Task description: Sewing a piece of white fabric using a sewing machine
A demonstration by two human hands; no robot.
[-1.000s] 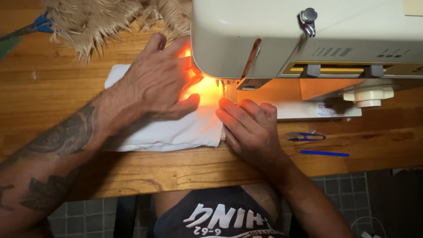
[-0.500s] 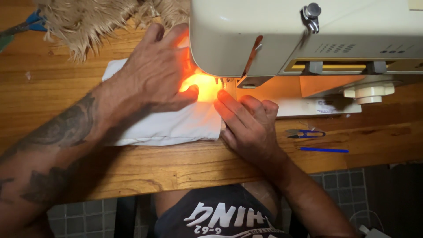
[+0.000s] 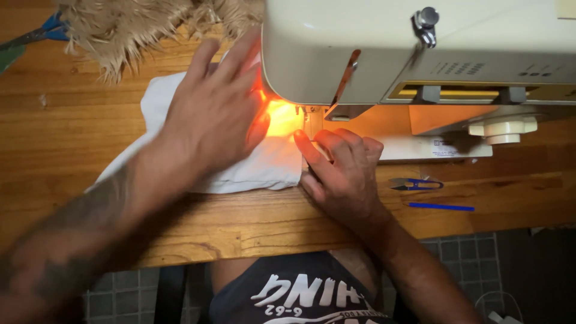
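1. head view: the left hand (image 3: 213, 117) lies flat and open on the white cloth (image 3: 252, 171), fingers spread toward the sewing machine (image 3: 420, 54); it grips nothing.
2. the right hand (image 3: 342, 171) rests at the right edge of the cloth, fingers loosely bent, pressing down and not closed around it.
3. the cloth lies on the wooden table (image 3: 78, 132), under the lit needle area.
4. small snips (image 3: 415, 183) and a blue pen (image 3: 441, 207) lie right of the right hand.
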